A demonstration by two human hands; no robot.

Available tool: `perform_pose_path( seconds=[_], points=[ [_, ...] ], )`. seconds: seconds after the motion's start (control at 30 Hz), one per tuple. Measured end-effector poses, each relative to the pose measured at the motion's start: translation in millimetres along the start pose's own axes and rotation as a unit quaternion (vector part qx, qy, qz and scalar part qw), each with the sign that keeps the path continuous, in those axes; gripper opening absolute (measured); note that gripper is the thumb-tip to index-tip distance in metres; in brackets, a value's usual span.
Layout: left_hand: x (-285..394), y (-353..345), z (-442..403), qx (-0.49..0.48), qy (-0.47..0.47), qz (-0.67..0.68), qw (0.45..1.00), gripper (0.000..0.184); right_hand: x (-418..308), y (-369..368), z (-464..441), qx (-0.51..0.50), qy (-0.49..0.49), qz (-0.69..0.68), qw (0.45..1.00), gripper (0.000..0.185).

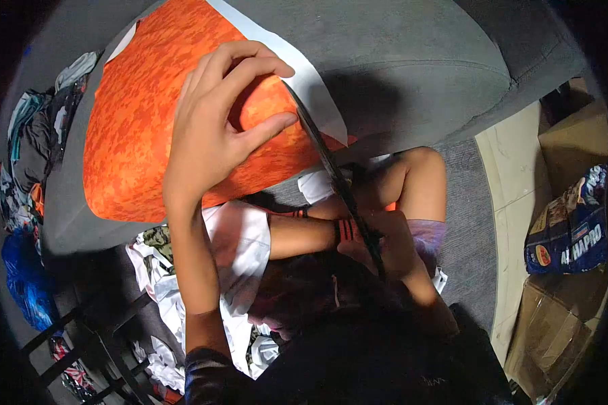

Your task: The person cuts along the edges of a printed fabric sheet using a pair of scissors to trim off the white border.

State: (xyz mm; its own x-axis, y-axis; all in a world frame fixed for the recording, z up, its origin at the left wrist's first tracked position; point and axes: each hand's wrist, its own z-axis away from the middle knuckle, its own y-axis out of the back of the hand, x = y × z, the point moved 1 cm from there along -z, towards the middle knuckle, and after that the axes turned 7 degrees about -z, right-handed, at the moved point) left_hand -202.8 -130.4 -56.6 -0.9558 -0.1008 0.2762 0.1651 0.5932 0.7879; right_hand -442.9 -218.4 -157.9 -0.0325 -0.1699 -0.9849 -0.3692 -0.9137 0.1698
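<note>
An orange mottled fabric panel (pixel 135 115) with white edges is spread over the grey cushioned surface. My left hand (pixel 213 121) rests above it, fingers curved and thumb held apart, with orange fabric showing between them. A long, narrow black strip (pixel 327 158) slants down from beside the left fingertips to my right hand (pixel 392 246). The right fingers are closed around its lower part, in shadow. Whether the strip is stiff or soft, I cannot tell. The left fingertips and thumb tip are close to its upper end.
My crossed legs (pixel 304 233) are below the cushioned surface (pixel 419 81). White cloth (pixel 240 236) lies beside them. Piled clothes (pixel 34 135) and a blue plastic bag (pixel 27 270) are at the left, near a black metal frame (pixel 101 337). Cardboard boxes (pixel 554 324) and a printed bag (pixel 571 229) stand right.
</note>
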Motion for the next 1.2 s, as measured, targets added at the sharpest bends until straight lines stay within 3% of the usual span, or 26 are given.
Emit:
perform_pose_path(
  seconds=[0.47, 0.6, 0.8, 1.2],
  points=[
    [0.5, 1.6, 1.6, -0.009, 0.015, 0.006, 1.000, 0.041, -14.6, -2.8, -2.8, 0.010, -0.009, -0.004, 1.000, 0.035],
    [0.2, 2.7, 1.9, -0.012, 0.019, 0.007, 1.000, 0.042, -16.7, -7.7, -2.4, 0.050, 0.016, -0.064, 0.997, 0.036],
    [0.0, 2.6, 2.2, -0.011, 0.014, 0.008, 1.000, 0.043, -14.7, -5.8, -1.9, 0.036, 0.039, -0.025, 0.998, 0.036],
    [-1.8, 2.0, 3.6, -0.010, 0.017, 0.007, 1.000, 0.045, -12.4, -3.0, 4.9, 0.034, -0.015, -0.026, 0.999, 0.036]
  ],
)
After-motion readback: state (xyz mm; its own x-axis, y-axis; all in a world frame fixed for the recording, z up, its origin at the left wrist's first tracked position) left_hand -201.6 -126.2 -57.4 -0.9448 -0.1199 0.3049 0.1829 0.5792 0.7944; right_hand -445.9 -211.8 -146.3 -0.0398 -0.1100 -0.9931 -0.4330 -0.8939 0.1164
